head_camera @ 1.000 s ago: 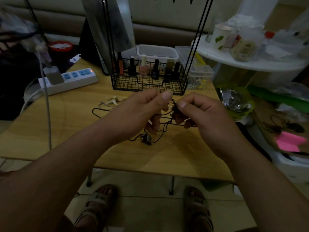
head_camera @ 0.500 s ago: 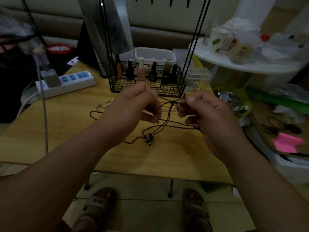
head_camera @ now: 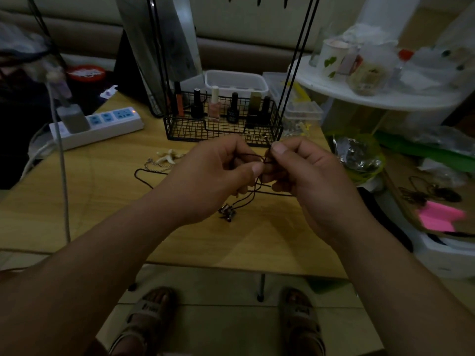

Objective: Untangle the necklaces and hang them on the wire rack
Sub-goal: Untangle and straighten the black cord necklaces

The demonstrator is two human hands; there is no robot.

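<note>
Seen from the head camera: a person's two hands meet above the middle of a wooden worktop [head_camera: 102, 201], both closed on a dark cord necklace [head_camera: 247, 200]. The left hand [head_camera: 218, 176] has its fingers curled, thumb pressed to the cord. The right hand [head_camera: 308, 181] pinches the same tangle between thumb and forefinger. The fingertips of the two hands almost touch. Strands of cord drop from the hands to a small metallic pendant [head_camera: 227, 213] lying on the worktop just below them.

Just beyond the hands stands the black wire rack [head_camera: 223, 129]. Its basket base holds a row of upright nail polish bottles [head_camera: 213, 105], and its thin uprights rise out of view. Left of the hands, a chain necklace with a pale pendant [head_camera: 167, 156] lies on the worktop beside a loop of black cord [head_camera: 140, 174]. A white power strip [head_camera: 102, 124] sits at far left. Sandalled feet [head_camera: 144, 319] show on the floor below the near edge.
</note>
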